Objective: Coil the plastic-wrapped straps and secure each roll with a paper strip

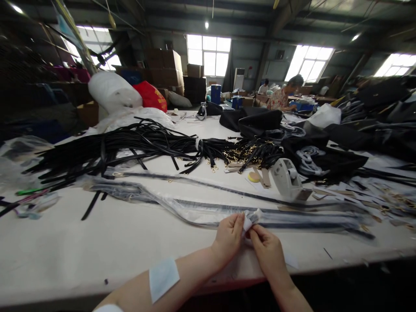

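Observation:
My left hand (pixel 229 236) is closed, thumb against fingers, on a small white slip (pixel 247 222) folded around crumpled clear plastic. Close beside it, my right hand (pixel 267 248) pinches the slip's lower right edge; its fingertips partly hide the contact. The gathered plastic pokes up between both hands. Behind them, black straps in clear plastic sleeves (pixel 201 209) lie lengthwise across the white table, running out to both sides. A further sleeved strap (pixel 211 186) lies just beyond. A light blue patch (pixel 164 277) sits on my left forearm.
A large bundle of black straps (pixel 130 138) with gold clasps (pixel 250 151) spans the table behind. To the right stand a tape dispenser (pixel 286 177), a yellow tape roll (pixel 254 177) and dark fabric pieces (pixel 328 156). A person (pixel 281 97) sits at a far table. The table's front edge is near me.

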`<state>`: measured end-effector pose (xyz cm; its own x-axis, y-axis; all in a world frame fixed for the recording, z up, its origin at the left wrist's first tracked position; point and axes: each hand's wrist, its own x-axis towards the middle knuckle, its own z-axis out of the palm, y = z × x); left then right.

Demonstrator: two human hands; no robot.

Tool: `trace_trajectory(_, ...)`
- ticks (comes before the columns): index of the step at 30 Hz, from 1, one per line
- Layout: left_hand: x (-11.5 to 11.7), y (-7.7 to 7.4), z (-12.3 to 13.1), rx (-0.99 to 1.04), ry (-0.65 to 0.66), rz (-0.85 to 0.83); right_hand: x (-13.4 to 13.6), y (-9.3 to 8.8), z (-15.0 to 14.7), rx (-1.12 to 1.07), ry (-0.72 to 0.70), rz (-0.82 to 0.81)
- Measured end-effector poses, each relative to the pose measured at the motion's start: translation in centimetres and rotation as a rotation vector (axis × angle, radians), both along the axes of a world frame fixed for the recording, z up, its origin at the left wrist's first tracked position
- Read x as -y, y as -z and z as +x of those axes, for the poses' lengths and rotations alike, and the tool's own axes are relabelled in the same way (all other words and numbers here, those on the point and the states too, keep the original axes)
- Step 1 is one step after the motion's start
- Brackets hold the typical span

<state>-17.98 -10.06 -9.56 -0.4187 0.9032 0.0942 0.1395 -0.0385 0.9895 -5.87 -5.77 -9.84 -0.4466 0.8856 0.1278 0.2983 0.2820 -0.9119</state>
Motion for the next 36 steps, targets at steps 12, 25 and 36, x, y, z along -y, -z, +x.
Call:
trace_trajectory(12, -0.1, -0.4, -0.2, -0.262, -0.021, -0.104, -1.2, 0.8, -0.3, 0.124, 0.067, -0.087)
trace_trajectory(25, -0.5, -1.1, -0.6, 0.445, 0.311, -0.264, 0.0, -4.2, 4.0, 0.025, 0.038, 0.130)
trace_trajectory(36, -1.2, 0.9, 0.1, 0.339, 0.390, -0.337, 2.6, -2.0, 8.0, 0.057, -0.322, -0.339)
